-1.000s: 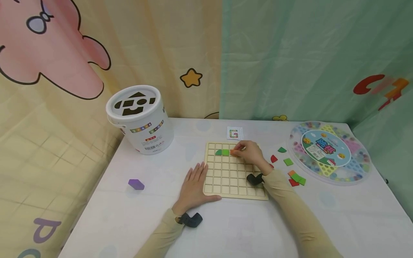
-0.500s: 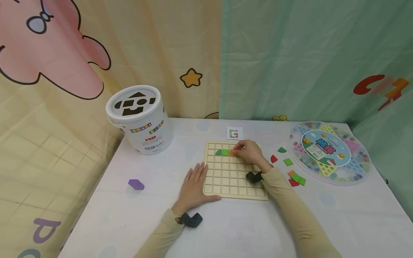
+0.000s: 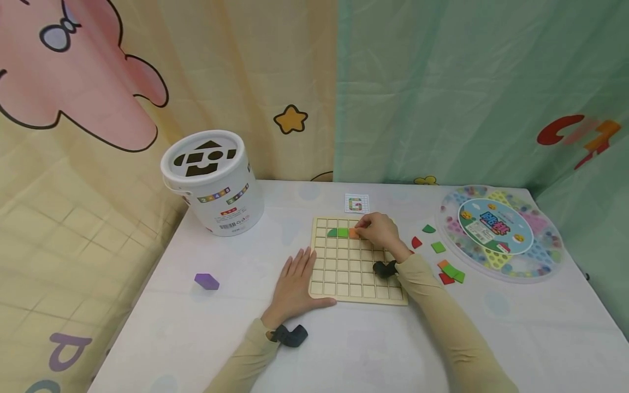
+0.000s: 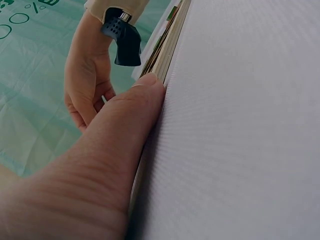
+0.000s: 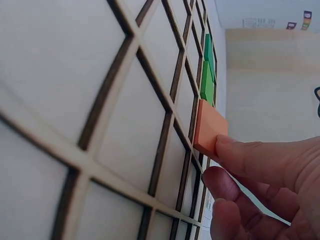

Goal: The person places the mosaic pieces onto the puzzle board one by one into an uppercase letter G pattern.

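Observation:
A wooden grid board (image 3: 336, 267) lies on the table. My left hand (image 3: 293, 289) rests at its near left corner, fingers straight along the left side, thumb (image 4: 135, 107) against the front edge. My right hand (image 3: 379, 232) is over the far part of the board, holding an orange square tile (image 5: 211, 125) by its edge, thumb tip on its face. The orange tile sits in the same row as a green square tile (image 3: 343, 232) and a dark green quarter-round tile (image 3: 332, 232). In the right wrist view the orange tile stands slightly proud of the grid.
Behind the board lies a small pattern card (image 3: 356, 203). Right of it are loose tiles, including a red quarter-round (image 3: 416, 242) and a green square (image 3: 438, 247), near a round game board (image 3: 496, 226). A white bucket (image 3: 216, 191) and a purple block (image 3: 207, 281) are at left.
My right hand shifts very slightly at the orange tile, its wrist drawing a little to the left, and more of the tile shows. The left hand stays put.

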Demonstrator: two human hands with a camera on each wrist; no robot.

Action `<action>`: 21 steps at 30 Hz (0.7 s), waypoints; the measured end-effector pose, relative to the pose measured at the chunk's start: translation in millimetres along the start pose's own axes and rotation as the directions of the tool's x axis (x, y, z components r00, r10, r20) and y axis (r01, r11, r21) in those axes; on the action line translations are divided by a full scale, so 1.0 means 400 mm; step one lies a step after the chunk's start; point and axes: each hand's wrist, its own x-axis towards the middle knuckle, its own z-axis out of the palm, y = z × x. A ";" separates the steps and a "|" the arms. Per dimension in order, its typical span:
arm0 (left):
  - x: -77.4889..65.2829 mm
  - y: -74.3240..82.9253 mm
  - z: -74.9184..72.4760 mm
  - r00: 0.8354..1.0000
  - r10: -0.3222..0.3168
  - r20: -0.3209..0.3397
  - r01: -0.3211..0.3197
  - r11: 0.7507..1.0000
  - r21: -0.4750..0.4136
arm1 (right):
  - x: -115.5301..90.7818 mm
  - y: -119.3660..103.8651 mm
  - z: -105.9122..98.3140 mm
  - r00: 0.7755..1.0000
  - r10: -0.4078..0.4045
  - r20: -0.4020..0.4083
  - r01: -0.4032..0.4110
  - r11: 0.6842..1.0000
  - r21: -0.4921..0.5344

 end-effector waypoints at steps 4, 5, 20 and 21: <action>-0.001 -0.001 0.000 1.000 -0.002 0.002 0.002 1.000 0.002 | 0.003 -0.003 -0.002 1.000 0.003 0.003 -0.003 1.000 -0.023; -0.001 -0.001 0.000 1.000 -0.002 0.001 0.002 1.000 0.000 | 0.003 -0.004 -0.002 1.000 0.002 0.005 -0.002 1.000 -0.028; 0.000 0.001 -0.001 1.000 -0.011 0.011 0.011 1.000 -0.009 | 0.008 -0.012 -0.003 0.999 0.030 0.017 -0.028 0.994 -0.105; 0.000 0.001 -0.001 1.000 -0.014 0.013 0.014 1.000 -0.007 | 0.008 -0.012 -0.003 0.999 0.031 0.016 -0.029 0.994 -0.108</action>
